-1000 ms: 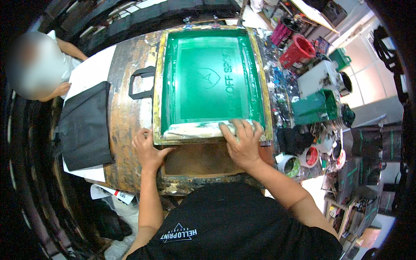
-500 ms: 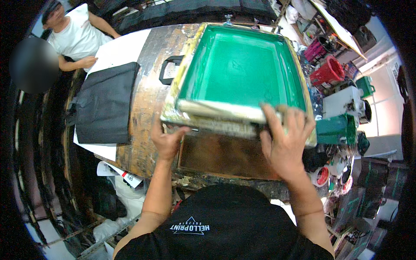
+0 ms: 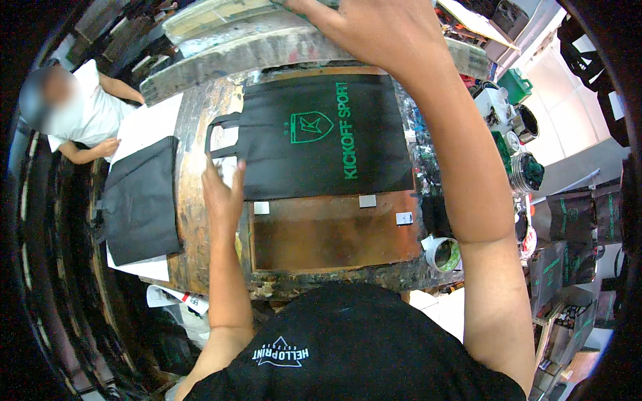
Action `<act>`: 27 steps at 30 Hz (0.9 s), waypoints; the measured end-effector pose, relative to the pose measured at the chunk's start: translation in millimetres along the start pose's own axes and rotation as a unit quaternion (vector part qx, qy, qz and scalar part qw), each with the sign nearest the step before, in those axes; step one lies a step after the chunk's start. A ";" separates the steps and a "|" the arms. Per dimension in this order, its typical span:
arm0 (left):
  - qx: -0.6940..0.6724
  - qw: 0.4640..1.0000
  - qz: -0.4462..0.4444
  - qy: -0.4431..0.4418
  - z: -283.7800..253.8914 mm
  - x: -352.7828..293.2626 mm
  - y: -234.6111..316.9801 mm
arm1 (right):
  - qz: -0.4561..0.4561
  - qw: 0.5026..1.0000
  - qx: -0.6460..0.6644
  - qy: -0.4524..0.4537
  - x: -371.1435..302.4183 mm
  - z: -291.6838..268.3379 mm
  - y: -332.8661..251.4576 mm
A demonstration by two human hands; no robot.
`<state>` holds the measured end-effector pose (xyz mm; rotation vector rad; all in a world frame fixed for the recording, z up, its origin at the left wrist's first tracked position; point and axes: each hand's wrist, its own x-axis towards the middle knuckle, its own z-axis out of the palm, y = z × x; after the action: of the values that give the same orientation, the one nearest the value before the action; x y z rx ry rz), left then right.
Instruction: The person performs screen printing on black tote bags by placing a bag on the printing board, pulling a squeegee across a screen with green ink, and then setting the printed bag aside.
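Note:
A black tote bag (image 3: 267, 147) lies flat on the work board, with a green printed crest and lettering on it. Its looped handle (image 3: 222, 121) points left. My left hand (image 3: 223, 190) is beside the lower end of the handle, thumb and fingers apart, holding nothing I can see. High above the far side of the bag, my right hand (image 3: 374, 27) reaches up to the top edge of the picture. Its thumb side shows, but the other fingertips are cut off, so what it holds is hidden. The green-inked screen frame is out of view.
A stack of black bags (image 3: 142, 200) lies on white sheets at the left, near a person in a white shirt (image 3: 100, 110). Small pale tabs (image 3: 368, 201) sit on the brown board (image 3: 321, 240). Ink pots (image 3: 443, 254) line the right. Worn planks (image 3: 267, 63) cross the far side.
The green screen frame has gone up out of view, uncovering the printed black bag. My right hand has risen far upward; my left hand has let go of the frame and shifted left and slightly up.

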<state>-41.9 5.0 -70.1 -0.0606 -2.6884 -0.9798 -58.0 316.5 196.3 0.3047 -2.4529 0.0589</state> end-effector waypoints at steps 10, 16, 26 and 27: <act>0.092 0.991 -0.082 -0.048 43.7 -29.1 -63.1 | 0.009 0.996 0.019 -0.089 24.2 -15.9 8.4; -0.125 0.992 -0.011 0.024 33.1 5.3 -45.8 | 0.010 0.999 -0.009 -0.036 8.7 -24.1 6.6; -0.152 0.987 -0.010 0.060 -113.8 166.1 -107.8 | 0.066 0.991 -0.037 -0.114 40.0 -5.7 1.2; -0.092 0.993 -0.018 0.071 -127.5 179.4 -127.3 | 0.062 0.992 -0.032 -0.104 36.7 -2.4 5.8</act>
<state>-199.9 -184.1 -7.4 0.0192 -2.4719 -1.1943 -85.7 314.9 221.1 0.1360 -2.6722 0.0017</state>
